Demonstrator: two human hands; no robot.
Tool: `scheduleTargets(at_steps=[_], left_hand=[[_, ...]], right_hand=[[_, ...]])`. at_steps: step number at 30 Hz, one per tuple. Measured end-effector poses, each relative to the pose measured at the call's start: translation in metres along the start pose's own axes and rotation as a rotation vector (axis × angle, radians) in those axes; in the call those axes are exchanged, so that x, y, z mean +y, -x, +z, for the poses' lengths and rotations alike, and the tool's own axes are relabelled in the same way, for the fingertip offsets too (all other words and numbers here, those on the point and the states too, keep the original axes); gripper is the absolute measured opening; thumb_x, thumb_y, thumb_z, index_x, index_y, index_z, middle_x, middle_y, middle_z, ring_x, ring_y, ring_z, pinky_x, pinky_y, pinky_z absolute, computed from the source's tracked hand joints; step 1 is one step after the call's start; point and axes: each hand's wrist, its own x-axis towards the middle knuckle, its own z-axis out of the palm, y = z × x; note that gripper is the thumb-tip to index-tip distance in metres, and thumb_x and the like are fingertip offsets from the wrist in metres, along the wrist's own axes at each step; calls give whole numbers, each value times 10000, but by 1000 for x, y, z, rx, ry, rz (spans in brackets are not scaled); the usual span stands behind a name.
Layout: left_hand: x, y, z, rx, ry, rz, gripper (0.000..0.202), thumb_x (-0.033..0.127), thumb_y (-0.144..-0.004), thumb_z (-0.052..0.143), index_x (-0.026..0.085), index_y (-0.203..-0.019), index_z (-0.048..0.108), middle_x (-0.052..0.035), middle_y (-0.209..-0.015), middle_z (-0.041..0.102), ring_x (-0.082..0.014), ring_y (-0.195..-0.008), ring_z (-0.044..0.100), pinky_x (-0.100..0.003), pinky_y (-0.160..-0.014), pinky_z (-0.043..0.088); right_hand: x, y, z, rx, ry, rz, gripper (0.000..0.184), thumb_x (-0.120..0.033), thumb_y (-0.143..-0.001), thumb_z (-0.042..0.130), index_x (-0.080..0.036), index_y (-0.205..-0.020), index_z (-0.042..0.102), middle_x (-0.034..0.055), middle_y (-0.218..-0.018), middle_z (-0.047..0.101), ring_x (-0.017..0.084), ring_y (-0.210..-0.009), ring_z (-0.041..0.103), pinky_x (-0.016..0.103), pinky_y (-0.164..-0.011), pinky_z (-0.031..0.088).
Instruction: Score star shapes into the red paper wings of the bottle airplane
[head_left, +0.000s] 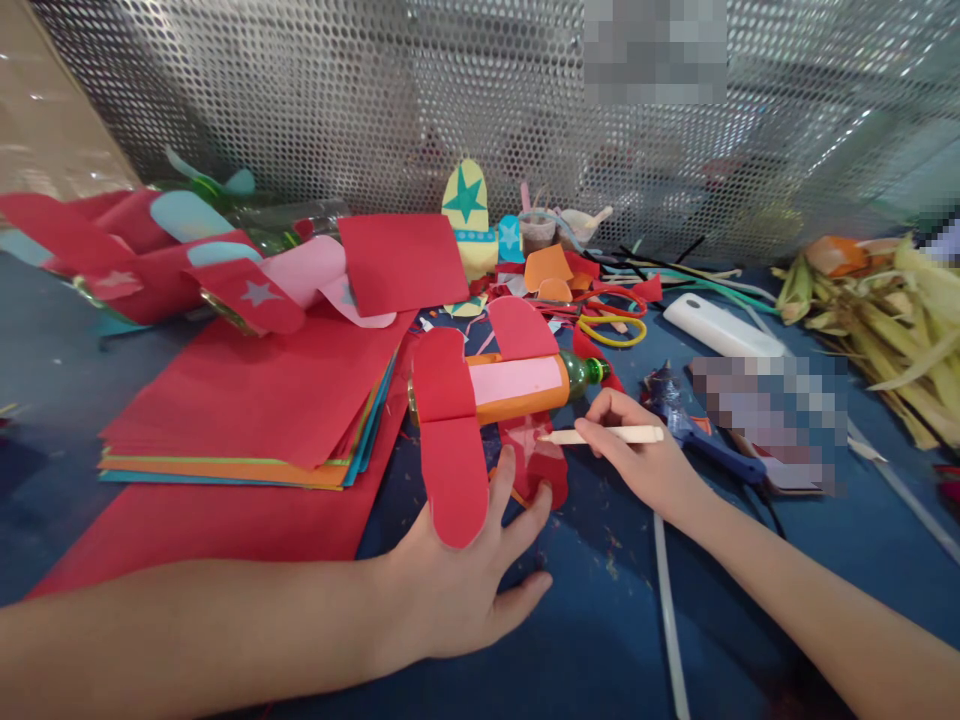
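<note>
A craft plane (517, 385), made from a green plastic bottle wrapped in orange and pink paper with red paper wings, lies on the blue table. Its wing nearest me carries a pale star (528, 436). My left hand (480, 560) rests with fingers spread, partly under the red tail piece (456, 485), fingertips at the starred wing. Between the fingers of my right hand (637, 450) is a cream marker pen (634, 434), its tip at the star.
Coloured paper sheets (247, 400) are stacked at left, with finished red bottle planes (150, 260) behind. Yellow-handled scissors (613, 330), paper scraps, a blue glue gun (697, 435), a white device (724, 325) and corn husks (862, 320) lie right. A perforated metal screen (337, 110) stands behind.
</note>
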Motion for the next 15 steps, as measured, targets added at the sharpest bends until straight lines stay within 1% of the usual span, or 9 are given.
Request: scheduleTargets(at_steps=[5, 10, 13, 15], left_hand=[[0, -1, -1, 8, -12, 17, 539, 504, -922, 389, 222, -1375, 464, -202, -1386, 425, -410, -1097, 525, -527, -783, 501], [-1, -2, 0, -13, 19, -3, 553, 513, -928, 370, 218, -1390, 442, -196, -1413, 396, -410, -1134, 504, -536, -829, 483], [-1, -2, 0, -18, 13, 16, 533, 497, -938, 359, 223, -1385, 450, -182, -1412, 405, -403, -1130, 509, -530, -830, 485], [-1, -2, -1, -27, 9, 10, 531, 500, -935, 367, 228, -1383, 452, -176, -1412, 410, -403, -1136, 504, -530, -836, 484]], right_hand=[[0, 0, 0, 10, 2, -6, 234, -329, -833, 537, -223, -652, 435, -54, -557, 414, 118, -507, 365, 253, -482, 288], [0, 0, 0, -2, -4, -8, 235, -338, -834, 546, -220, -659, 441, -52, -560, 422, 116, -504, 366, 252, -478, 287], [1, 0, 0, 20, -1, -15, 239, -331, -840, 542, -222, -655, 436, -50, -561, 426, 119, -515, 379, 252, -489, 300], [1, 0, 0, 12, 0, -18, 238, -329, -838, 542, -222, -654, 437, -50, -562, 427, 118, -513, 379, 252, -488, 301]])
